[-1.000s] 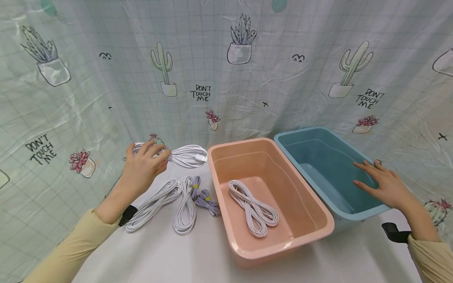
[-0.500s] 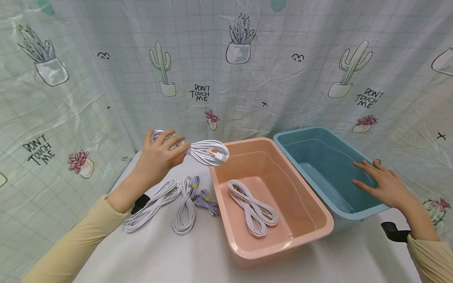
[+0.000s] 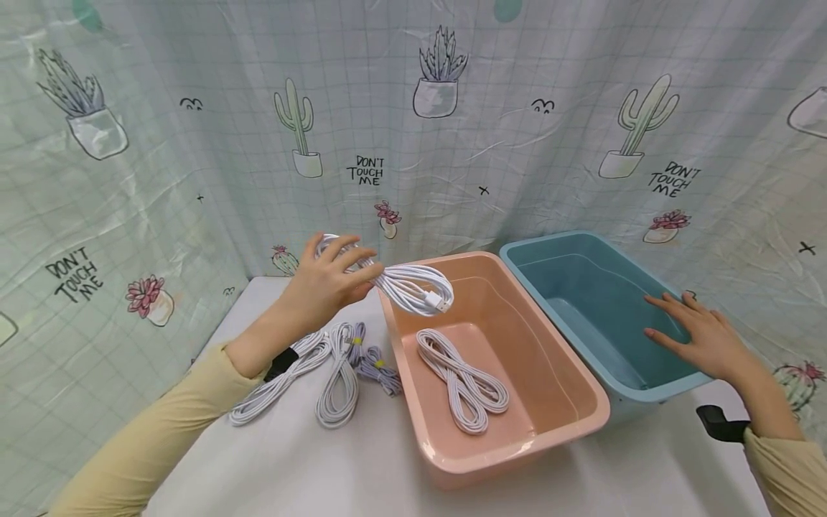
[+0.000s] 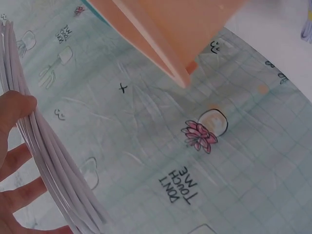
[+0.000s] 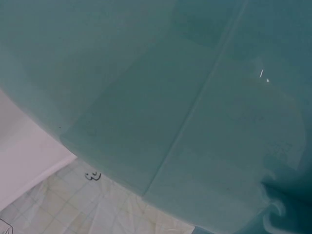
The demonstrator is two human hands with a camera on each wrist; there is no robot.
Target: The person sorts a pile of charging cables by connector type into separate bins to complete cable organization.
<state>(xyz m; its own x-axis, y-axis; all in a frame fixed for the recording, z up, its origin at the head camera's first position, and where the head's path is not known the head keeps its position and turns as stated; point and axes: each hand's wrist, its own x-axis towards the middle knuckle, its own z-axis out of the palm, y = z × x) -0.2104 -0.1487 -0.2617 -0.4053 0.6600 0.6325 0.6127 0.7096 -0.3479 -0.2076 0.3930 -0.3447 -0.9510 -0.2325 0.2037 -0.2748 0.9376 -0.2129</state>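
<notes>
White coiled cable is held in left grip, pinched between thumb and curled fingers around its bunched middle. One loop is stuck out to the right of the grip, white USB plug exposed on it. That loop is seen raised over the far left corner of the pink bin; the other loop is partly hidden by the fingers. Right grip is spread, fingers loosely extended over the right side of the blue bin, nothing held; whether the rim is touched cannot be told. In the right wrist view, mostly blue plastic is shown.

Below and right of left grip, a second white cable, figure-eight shaped, is laid on the pink bin's floor. Below left grip, on the white desk, a long white bundle is partly covered by the black strap on the left wrist. Just beside it, a looped white cord is placed, then two small grey-purple cords with yellow ties, next to the pink bin. Both grips are backed by a cactus-print curtain.
</notes>
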